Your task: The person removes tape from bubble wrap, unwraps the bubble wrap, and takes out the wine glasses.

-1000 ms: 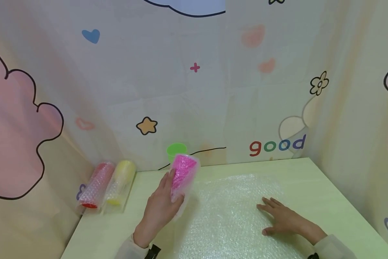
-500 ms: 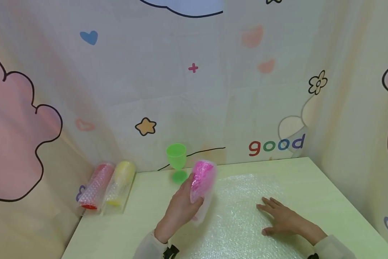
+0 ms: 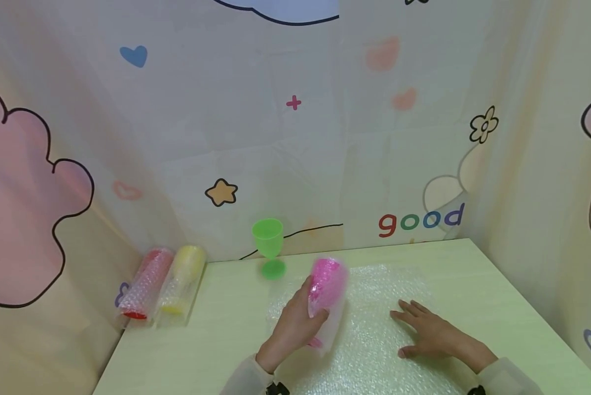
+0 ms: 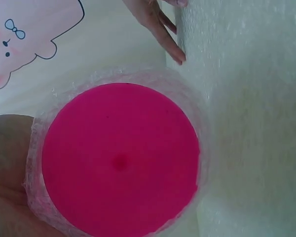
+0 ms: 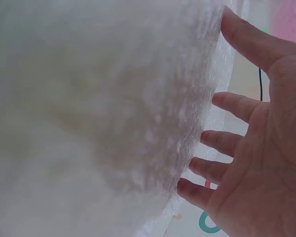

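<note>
On the counter (image 3: 206, 334) we saw bubble wrap (image 3: 367, 334) lying flat. Our right grip (image 3: 431, 333) touched it, fingers spread; our left grip (image 3: 294, 325), curled round the pink bundle (image 3: 330, 291), held it tilted over the wrap. The red bundle (image 3: 148, 282) and yellow bundle (image 3: 183, 280) lay side by side at left, the green goblet (image 3: 268, 238) standing behind.

The backdrop (image 3: 305, 159) bears the multicoloured lowercase word "good" (image 3: 421, 220) and a reddish plus sign (image 3: 294, 102).

Head view: bubble-wrap sheet (image 3: 369, 345) cut off at bottom edge; left hand (image 3: 294, 323) partly hides wrapped pink item (image 3: 329, 288). Right-wrist view: sheet blurred.
</note>
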`<state>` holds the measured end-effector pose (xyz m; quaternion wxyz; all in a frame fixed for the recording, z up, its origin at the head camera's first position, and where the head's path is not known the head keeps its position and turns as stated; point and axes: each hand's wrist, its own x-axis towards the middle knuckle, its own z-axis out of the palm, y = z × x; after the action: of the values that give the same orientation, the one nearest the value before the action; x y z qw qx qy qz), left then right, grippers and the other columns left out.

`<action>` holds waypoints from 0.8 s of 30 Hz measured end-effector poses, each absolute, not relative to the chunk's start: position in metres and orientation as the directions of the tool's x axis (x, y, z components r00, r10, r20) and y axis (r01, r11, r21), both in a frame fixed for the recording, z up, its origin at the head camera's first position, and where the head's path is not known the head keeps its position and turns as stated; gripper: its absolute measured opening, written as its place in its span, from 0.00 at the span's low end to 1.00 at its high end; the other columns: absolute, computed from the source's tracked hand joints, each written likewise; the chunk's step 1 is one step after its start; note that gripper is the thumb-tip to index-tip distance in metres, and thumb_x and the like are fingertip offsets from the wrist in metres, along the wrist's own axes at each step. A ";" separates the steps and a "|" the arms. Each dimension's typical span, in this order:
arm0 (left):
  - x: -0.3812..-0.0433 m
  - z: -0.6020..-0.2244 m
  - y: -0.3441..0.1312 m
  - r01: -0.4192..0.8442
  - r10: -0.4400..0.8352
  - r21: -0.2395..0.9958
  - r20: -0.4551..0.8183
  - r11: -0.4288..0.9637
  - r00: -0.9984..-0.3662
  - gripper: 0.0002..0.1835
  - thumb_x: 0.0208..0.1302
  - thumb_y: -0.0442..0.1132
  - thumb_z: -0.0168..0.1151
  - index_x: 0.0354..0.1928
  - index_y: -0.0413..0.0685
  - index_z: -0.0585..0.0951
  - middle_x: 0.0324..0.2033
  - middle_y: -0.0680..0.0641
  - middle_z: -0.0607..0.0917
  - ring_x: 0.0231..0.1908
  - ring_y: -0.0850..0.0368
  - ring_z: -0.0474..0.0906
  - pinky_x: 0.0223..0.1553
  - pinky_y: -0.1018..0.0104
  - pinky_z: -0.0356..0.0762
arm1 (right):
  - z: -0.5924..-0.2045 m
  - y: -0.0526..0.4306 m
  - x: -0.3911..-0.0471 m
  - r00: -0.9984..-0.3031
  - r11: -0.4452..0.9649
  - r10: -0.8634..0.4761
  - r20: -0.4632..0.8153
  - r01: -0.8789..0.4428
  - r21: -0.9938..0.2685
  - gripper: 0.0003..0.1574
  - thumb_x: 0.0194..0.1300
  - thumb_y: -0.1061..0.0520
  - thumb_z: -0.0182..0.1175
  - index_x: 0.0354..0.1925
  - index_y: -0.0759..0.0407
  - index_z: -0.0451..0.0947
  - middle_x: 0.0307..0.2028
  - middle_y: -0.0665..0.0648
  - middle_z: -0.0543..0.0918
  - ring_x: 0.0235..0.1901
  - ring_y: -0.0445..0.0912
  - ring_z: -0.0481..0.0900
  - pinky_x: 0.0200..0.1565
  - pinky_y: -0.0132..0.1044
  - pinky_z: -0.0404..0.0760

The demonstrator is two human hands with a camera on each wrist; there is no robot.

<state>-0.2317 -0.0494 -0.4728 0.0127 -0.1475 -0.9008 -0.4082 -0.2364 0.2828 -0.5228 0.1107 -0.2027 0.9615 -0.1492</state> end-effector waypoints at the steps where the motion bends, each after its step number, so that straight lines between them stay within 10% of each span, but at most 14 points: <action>1: -0.233 -0.474 -0.047 0.271 0.252 0.740 0.141 0.615 -0.957 0.44 0.65 0.49 0.61 0.77 0.47 0.51 0.73 0.41 0.64 0.70 0.40 0.64 0.67 0.40 0.67 | -0.523 0.283 -0.236 -0.894 0.873 -0.422 -0.153 -0.355 -0.334 0.59 0.47 0.29 0.69 0.70 0.55 0.65 0.74 0.69 0.58 0.71 0.73 0.53 0.61 0.74 0.63; 24: -0.234 -0.498 -0.024 0.199 0.253 0.781 0.054 0.592 -0.966 0.45 0.64 0.51 0.62 0.75 0.38 0.54 0.68 0.34 0.70 0.65 0.36 0.71 0.61 0.42 0.74 | -0.519 0.281 -0.238 -0.894 0.863 -0.436 -0.105 -0.383 -0.329 0.57 0.48 0.29 0.69 0.68 0.54 0.68 0.72 0.68 0.62 0.71 0.73 0.53 0.63 0.78 0.53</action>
<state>-0.2343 -0.0237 -0.4984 -0.0312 -0.1269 -0.8917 -0.4333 -0.2382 0.2809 -0.5189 0.0885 -0.2130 0.9611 -0.1517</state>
